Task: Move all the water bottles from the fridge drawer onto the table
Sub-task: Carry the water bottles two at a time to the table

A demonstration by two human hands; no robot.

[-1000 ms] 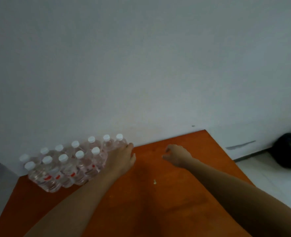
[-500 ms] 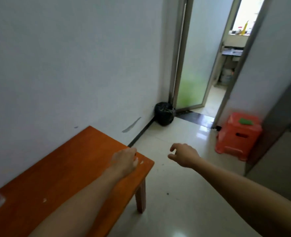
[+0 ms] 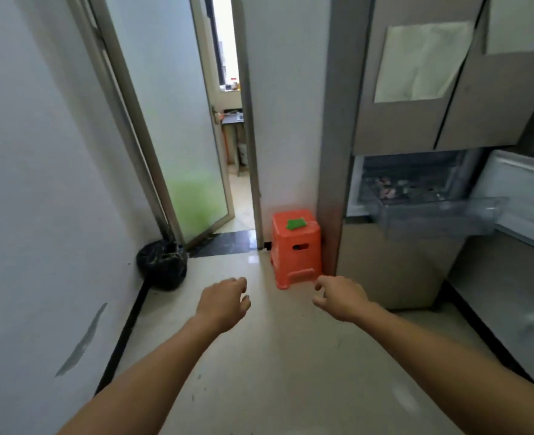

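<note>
Table gone from view — fridge drawer [image 3: 432, 215] up-right of empty right hand [image 3: 341, 298]

Glossy pale tile floor [image 3: 278, 365], shiny enough to throw back the light, next to matt painted walls [image 3: 33, 183] with a grey scuff. Brushed, metal-looking fridge [image 3: 394, 271] with a clear plastic fridge drawer [image 3: 438, 216] pulled out and a sheet of paper [image 3: 422, 61] stuck on the door. Smooth orange plastic stool [image 3: 295, 246], crinkly black plastic bag [image 3: 162, 265], frosted glass door [image 3: 178, 136].
</note>
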